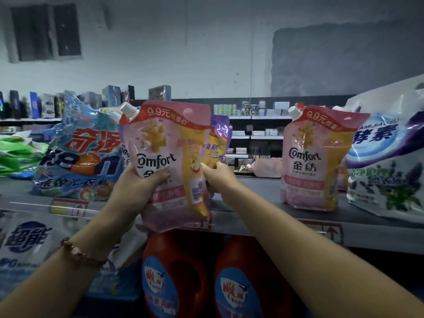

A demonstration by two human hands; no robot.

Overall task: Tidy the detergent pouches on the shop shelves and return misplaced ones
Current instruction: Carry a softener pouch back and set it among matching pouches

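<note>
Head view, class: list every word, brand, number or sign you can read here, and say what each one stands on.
"Comfort" and "9.9元": held pink pouch, gripped by the left hand and right hand.
"Comfort 金纺" and "9.9元": standing pink pouch on the shelf.
"奇强": blue bag.
"换新上市": purple pouch.
"超能": white bag.
Red bottles' labels, shelf price tags, small print: too blurred.
</note>
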